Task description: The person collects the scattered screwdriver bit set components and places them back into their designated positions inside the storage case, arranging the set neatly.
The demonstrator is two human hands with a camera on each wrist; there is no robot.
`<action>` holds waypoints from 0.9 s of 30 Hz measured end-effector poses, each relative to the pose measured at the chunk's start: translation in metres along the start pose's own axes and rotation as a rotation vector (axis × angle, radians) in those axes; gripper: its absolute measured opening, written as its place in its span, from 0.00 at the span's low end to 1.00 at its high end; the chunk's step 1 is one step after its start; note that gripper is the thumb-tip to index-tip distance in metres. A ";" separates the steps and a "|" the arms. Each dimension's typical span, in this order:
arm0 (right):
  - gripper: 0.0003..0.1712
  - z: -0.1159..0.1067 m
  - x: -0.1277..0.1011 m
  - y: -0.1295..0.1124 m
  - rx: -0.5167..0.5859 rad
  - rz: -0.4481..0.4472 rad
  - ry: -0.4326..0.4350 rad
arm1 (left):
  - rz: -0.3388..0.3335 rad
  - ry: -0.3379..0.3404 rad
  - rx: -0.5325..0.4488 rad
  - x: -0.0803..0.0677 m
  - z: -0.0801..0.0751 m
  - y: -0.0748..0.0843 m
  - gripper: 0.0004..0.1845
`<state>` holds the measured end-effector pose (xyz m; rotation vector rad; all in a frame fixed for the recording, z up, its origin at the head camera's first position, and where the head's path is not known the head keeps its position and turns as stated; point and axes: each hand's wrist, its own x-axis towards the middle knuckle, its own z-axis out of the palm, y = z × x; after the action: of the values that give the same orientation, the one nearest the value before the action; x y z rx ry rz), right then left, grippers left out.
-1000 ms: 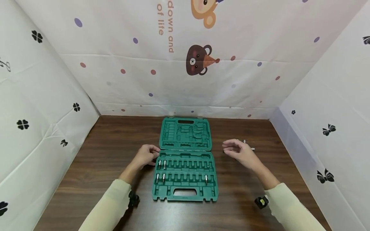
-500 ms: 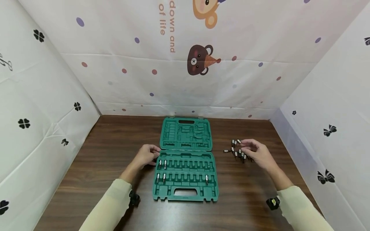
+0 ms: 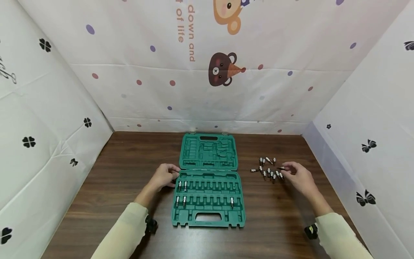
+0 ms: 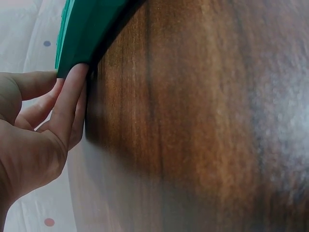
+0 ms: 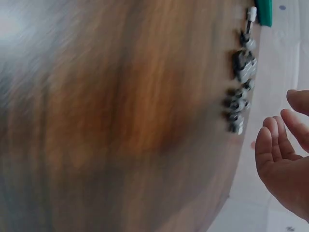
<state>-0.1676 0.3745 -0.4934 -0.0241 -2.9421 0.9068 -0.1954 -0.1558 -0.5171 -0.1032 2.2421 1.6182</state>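
A green plastic socket case [image 3: 208, 210] lies open on the table, its moulded lid [image 3: 208, 151] folded back. My left hand [image 3: 164, 175] grips the case's left edge near the hinge; in the left wrist view the thumb is at the case's corner [image 4: 91, 29] and the fingers are against its side. Several silver-and-black bit sockets [image 3: 232, 202] sit in the two slotted rows, mostly at the left. My right hand [image 3: 299, 176] is at the right side of a loose group of bit sockets [image 3: 268, 172], fingertips right by one [image 3: 280, 168]. In the right wrist view its thumb and fingers stand apart, nothing between them.
The dark wood table [image 3: 139, 151] is bordered by white printed sheets [image 3: 207, 97] at the back and both sides. The loose bit sockets lie to the right of the case, a short way from its edge.
My right hand has moved rightward from beside the case, across the loose bit sockets to their right side, uncovering them. My left hand has stayed at the case's left edge.
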 end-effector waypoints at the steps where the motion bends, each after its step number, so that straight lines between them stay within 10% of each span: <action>1: 0.21 0.000 0.000 0.003 -0.002 0.008 -0.007 | 0.000 0.003 0.000 0.000 0.000 0.000 0.11; 27: 0.15 0.011 0.012 0.028 -0.091 0.004 -0.075 | 0.014 0.014 0.003 0.000 0.000 -0.002 0.11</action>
<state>-0.1807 0.3915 -0.5178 -0.0001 -3.0522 0.7901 -0.1951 -0.1559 -0.5191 -0.0990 2.2607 1.6254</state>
